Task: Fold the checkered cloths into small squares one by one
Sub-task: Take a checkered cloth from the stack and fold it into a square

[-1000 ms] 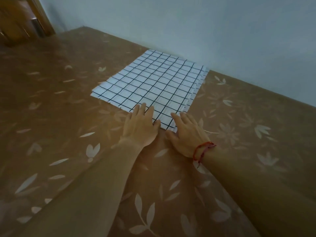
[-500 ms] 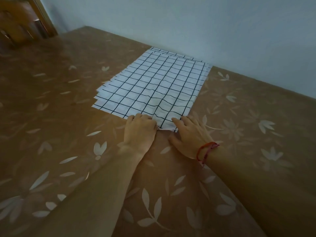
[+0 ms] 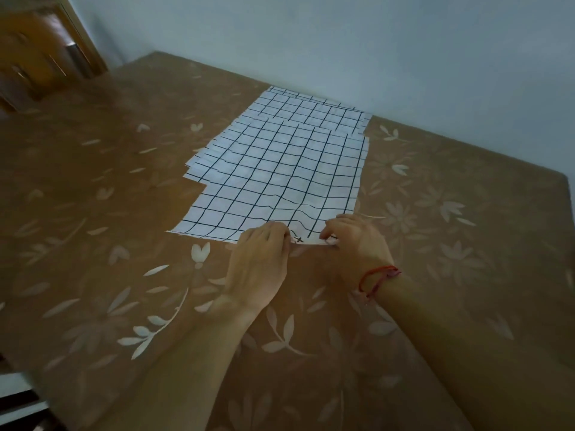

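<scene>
Top checkered cloth (image 3: 280,181) lies flat just beyond the hands, long axis running away from them toward the wall (image 3: 373,42). Left hand (image 3: 259,259) and right hand (image 3: 357,247), close together, both pinch its near edge. Stack of cloths (image 3: 311,108) lies farther off. Versus 1 s ago: fingers were flat and are now curled; top cloth dragged nearer, offset from the stack.

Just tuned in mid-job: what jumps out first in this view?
The stack of white cloths with a black grid stands out against the flowered brown surface, close to the wall. The top cloth lies offset toward the person, whose left hand and right hand pinch its near edge. A red string bracelet circles the right wrist.
</scene>
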Tool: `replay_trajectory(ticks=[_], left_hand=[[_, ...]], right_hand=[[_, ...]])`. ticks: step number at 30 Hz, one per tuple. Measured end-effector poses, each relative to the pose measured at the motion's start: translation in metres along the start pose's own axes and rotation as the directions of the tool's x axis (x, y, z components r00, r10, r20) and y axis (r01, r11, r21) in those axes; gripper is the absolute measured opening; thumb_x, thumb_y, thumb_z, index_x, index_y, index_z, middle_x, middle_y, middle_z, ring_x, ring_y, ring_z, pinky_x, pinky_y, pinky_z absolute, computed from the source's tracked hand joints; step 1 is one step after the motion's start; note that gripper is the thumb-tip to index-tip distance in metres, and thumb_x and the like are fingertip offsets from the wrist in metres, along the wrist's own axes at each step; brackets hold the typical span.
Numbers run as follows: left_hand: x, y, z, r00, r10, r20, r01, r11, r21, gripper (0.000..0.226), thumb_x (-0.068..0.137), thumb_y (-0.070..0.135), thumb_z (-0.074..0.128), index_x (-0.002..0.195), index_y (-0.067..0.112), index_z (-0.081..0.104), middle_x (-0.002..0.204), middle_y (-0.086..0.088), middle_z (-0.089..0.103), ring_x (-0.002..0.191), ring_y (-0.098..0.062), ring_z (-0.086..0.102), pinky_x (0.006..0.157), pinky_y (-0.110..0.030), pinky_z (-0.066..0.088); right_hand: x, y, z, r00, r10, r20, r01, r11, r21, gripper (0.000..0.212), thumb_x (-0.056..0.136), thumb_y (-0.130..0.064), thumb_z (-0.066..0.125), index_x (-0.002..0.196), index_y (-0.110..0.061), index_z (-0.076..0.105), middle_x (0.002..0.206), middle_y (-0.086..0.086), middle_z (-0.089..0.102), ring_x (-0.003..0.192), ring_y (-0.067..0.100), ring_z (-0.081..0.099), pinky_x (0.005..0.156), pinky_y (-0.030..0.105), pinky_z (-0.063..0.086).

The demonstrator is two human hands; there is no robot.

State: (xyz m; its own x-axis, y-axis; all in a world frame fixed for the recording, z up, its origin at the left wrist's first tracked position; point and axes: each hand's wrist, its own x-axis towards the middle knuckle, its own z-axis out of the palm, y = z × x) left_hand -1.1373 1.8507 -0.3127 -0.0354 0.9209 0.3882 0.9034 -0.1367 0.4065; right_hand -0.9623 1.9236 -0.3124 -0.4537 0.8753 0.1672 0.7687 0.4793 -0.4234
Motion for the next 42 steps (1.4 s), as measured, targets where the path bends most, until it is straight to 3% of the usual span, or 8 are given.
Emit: replay_trajectory(ticks=[5, 10, 19, 26, 31, 35, 39, 42], left_hand=[[-0.034, 0.025, -0.055, 0.959, -0.159, 0.234, 0.151, 0.987, 0.054, 0.059, 0.084, 0.049, 0.070, 0.132, 0.017, 0.055, 0.125, 0.000, 0.064, 0.115, -0.024, 0.058, 0.097, -0.033, 0.039], [-0.065, 0.006, -0.087, 0.940, -0.313, 0.139, 0.292, 0.944, 0.150, 0.029, 0.083, 0.012, 0.070, 0.112, 0.009, 0.068, 0.102, -0.014, 0.071, 0.095, -0.035, 0.067, 0.089, -0.045, 0.052], [-0.127, 0.042, -0.142, 0.911, -0.378, 0.162, 0.375, 0.926, 0.052, 0.010, 0.086, 0.011, 0.068, 0.095, 0.010, 0.071, 0.085, -0.014, 0.070, 0.083, -0.034, 0.063, 0.070, -0.032, 0.043], [-0.201, 0.082, -0.180, 0.865, -0.414, 0.285, 0.454, 0.887, -0.088, 0.007, 0.085, 0.019, 0.074, 0.084, 0.022, 0.067, 0.079, 0.003, 0.064, 0.077, -0.016, 0.057, 0.067, -0.025, 0.039], [-0.237, 0.089, -0.193, 0.873, -0.315, 0.372, 0.394, 0.905, -0.159, 0.023, 0.080, 0.007, 0.075, 0.069, 0.022, 0.063, 0.064, 0.004, 0.060, 0.065, -0.007, 0.055, 0.059, -0.011, 0.039], [-0.245, 0.095, -0.201, 0.860, -0.315, 0.402, 0.427, 0.875, -0.227, 0.024, 0.081, 0.003, 0.073, 0.072, 0.024, 0.068, 0.067, 0.013, 0.066, 0.067, -0.001, 0.059, 0.059, -0.007, 0.040], [-0.246, 0.098, -0.201, 0.862, -0.321, 0.393, 0.431, 0.872, -0.232, 0.021, 0.082, 0.002, 0.073, 0.074, 0.021, 0.070, 0.071, 0.021, 0.066, 0.066, 0.000, 0.061, 0.057, -0.009, 0.043], [-0.241, 0.093, -0.197, 0.874, -0.329, 0.357, 0.419, 0.883, -0.212, 0.016, 0.082, 0.006, 0.074, 0.072, 0.018, 0.070, 0.066, 0.009, 0.066, 0.063, -0.010, 0.062, 0.060, -0.027, 0.050]], right_hand=[[-0.041, -0.011, -0.049, 0.987, 0.137, 0.085, -0.146, 0.983, 0.112, 0.030, 0.070, -0.027, 0.078, 0.099, -0.021, 0.069, 0.093, -0.002, 0.069, 0.089, 0.017, 0.064, 0.075, 0.031, 0.054], [-0.092, -0.019, -0.091, 0.973, 0.232, -0.008, -0.226, 0.955, 0.194, 0.012, 0.080, -0.024, 0.074, 0.092, -0.021, 0.073, 0.085, -0.011, 0.069, 0.082, 0.006, 0.061, 0.066, 0.000, 0.035], [-0.192, -0.020, -0.147, 0.912, 0.410, -0.018, -0.406, 0.906, 0.119, 0.011, 0.081, -0.026, 0.072, 0.079, -0.015, 0.072, 0.055, -0.010, 0.054, 0.066, 0.017, 0.056, 0.052, 0.012, 0.033], [-0.272, -0.014, -0.171, 0.884, 0.460, 0.079, -0.467, 0.875, 0.130, 0.017, 0.076, -0.020, 0.078, 0.092, -0.016, 0.075, 0.079, -0.001, 0.069, 0.076, 0.016, 0.062, 0.070, 0.024, 0.043], [-0.312, -0.006, -0.184, 0.829, 0.527, 0.188, -0.551, 0.827, 0.110, 0.022, 0.070, -0.025, 0.083, 0.068, -0.009, 0.067, 0.062, 0.001, 0.064, 0.060, 0.015, 0.058, 0.052, 0.017, 0.042], [-0.328, 0.005, -0.184, 0.801, 0.545, 0.247, -0.587, 0.795, 0.152, 0.032, 0.067, -0.027, 0.086, 0.069, -0.003, 0.066, 0.066, 0.010, 0.067, 0.063, 0.024, 0.062, 0.062, 0.031, 0.051], [-0.331, 0.003, -0.184, 0.784, 0.571, 0.243, -0.616, 0.764, 0.193, 0.037, 0.067, -0.022, 0.087, 0.060, -0.002, 0.057, 0.060, 0.001, 0.060, 0.057, 0.010, 0.053, 0.054, 0.020, 0.039], [-0.326, 0.003, -0.183, 0.778, 0.580, 0.240, -0.626, 0.749, 0.218, 0.037, 0.068, -0.022, 0.086, 0.063, 0.002, 0.059, 0.063, 0.004, 0.062, 0.059, 0.009, 0.053, 0.055, 0.019, 0.038]])
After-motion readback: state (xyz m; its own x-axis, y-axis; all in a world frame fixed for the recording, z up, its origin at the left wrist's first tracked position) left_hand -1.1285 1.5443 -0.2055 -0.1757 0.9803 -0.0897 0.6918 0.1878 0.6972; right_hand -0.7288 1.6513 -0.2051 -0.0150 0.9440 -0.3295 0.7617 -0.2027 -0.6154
